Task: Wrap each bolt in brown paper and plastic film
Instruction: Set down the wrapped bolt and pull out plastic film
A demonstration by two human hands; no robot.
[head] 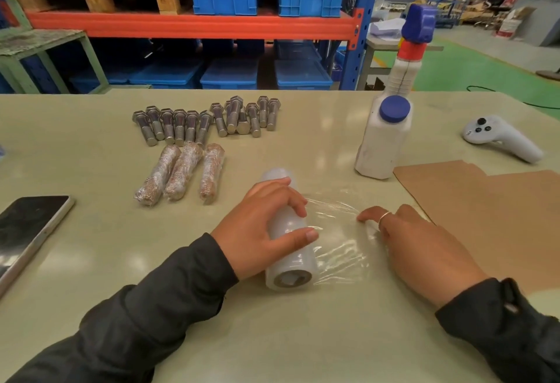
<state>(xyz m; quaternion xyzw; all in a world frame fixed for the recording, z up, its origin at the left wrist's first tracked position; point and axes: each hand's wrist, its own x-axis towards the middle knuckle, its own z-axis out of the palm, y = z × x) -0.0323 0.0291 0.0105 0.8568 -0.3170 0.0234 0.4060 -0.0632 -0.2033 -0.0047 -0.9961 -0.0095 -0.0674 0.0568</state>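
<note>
We see the plastic film roll point(288, 231) lying on its side mid-bench, toward the near edge. Left hand point(260, 228) grips it, fingers over the top, thumb curled round the near side. A loose sheet of film point(336, 231) is pulled out to the right, flat on the bench point(91, 231). Right hand point(418, 246) presses the film's free edge down, fingers curled on it. Three wrapped bolts point(181, 173) lie side by side left of the roll. Bare bolts point(209, 118) sit in a row behind them toward the far edge. Brown paper point(491, 219) lies at the right edge, spray bottle point(391, 128) just behind it, white controller point(500, 137) at the far right, phone point(27, 228) at the left edge.
</note>
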